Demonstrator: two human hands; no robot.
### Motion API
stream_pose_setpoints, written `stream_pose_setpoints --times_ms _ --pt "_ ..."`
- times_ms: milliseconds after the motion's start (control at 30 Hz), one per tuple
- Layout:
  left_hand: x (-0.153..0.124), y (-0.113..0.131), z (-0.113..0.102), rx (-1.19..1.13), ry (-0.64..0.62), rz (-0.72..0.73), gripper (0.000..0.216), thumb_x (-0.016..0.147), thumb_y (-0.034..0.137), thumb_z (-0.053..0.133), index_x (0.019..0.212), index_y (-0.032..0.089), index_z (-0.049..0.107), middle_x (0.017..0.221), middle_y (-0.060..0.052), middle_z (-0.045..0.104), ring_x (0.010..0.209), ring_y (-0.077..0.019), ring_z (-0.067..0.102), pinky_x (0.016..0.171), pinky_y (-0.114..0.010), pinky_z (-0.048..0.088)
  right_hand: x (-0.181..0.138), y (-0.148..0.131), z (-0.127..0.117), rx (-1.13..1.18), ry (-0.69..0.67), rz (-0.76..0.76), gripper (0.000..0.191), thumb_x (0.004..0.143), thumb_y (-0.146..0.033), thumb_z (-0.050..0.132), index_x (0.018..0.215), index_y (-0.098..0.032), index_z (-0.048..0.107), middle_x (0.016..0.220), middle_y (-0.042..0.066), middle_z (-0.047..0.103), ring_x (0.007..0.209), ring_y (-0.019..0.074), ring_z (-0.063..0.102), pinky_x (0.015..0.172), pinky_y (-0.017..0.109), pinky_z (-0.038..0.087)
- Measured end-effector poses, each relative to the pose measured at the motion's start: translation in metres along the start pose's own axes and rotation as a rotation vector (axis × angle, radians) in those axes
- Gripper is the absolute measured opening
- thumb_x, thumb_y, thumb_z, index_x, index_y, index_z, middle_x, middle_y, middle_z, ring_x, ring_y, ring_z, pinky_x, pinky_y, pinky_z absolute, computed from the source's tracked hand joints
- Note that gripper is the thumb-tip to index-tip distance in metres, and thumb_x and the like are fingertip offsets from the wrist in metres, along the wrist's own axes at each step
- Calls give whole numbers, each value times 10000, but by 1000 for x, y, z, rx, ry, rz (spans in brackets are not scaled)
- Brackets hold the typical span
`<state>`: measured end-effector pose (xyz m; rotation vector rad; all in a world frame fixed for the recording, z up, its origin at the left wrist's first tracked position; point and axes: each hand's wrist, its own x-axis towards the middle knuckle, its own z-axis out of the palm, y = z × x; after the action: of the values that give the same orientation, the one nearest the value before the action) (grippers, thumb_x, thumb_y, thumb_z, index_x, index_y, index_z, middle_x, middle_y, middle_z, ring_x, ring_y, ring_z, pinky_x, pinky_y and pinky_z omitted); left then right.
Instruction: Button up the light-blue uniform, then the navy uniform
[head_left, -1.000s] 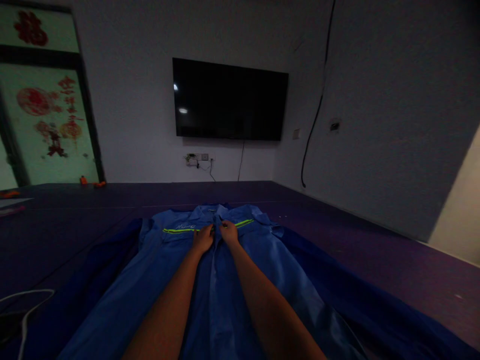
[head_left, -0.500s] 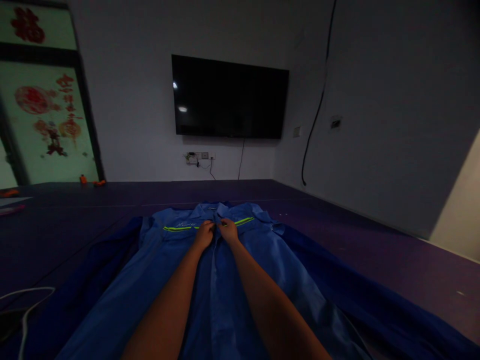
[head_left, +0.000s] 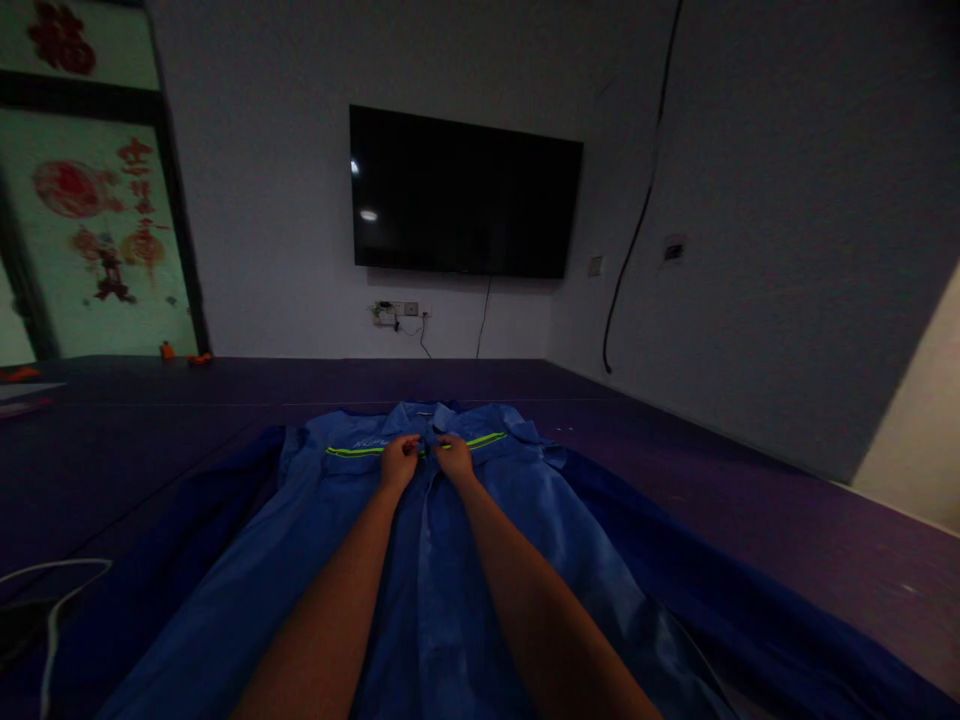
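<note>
A blue work jacket [head_left: 562,520] lies spread out, front side up, with its collar pointing away from me and its darker blue sleeves stretched out to both sides. Yellow-green stripes cross its chest. My left hand [head_left: 399,463] is at the front placket in the chest area, its fingers pinched by the left edge. Opposite it, my right hand [head_left: 454,458] pinches the placket's other edge, close to the left fingertips. Both forearms lie over the jacket's front. Any button or fastener between the fingers is too small to make out.
The jacket rests on a dark purple floor [head_left: 247,385]. A white cable [head_left: 52,630] lies at the lower left. Small orange objects [head_left: 199,358] sit by the door at the back left. A black cord [head_left: 630,250] hangs along the right wall, and a television [head_left: 465,195] is mounted ahead.
My left hand has shifted slightly left, opening a small gap to the right hand. My right hand stays nearly in place at the placket. The view has tilted a little.
</note>
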<state>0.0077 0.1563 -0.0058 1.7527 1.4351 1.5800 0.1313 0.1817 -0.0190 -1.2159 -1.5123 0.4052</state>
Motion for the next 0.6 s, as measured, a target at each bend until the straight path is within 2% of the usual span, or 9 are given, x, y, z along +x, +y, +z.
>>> stream_pose_setpoints --times_ms 300,600 --pt "-7 11 -6 5 29 -21 262 657 11 529 833 139 675 838 -62 691 766 -160 642 770 -300 501 -1 -11 1 111 -22 -49 178 661 -237 476 587 -156 616 539 -14 582 551 127 529 515 206 384" --pt "-8 11 -5 -12 26 -54 269 677 29 512 859 139 676 921 -70 683 860 -164 630 835 -310 480 -6 -9 4 82 -42 -17 186 662 -265 488 648 -160 641 565 -21 599 571 128 542 520 204 378"
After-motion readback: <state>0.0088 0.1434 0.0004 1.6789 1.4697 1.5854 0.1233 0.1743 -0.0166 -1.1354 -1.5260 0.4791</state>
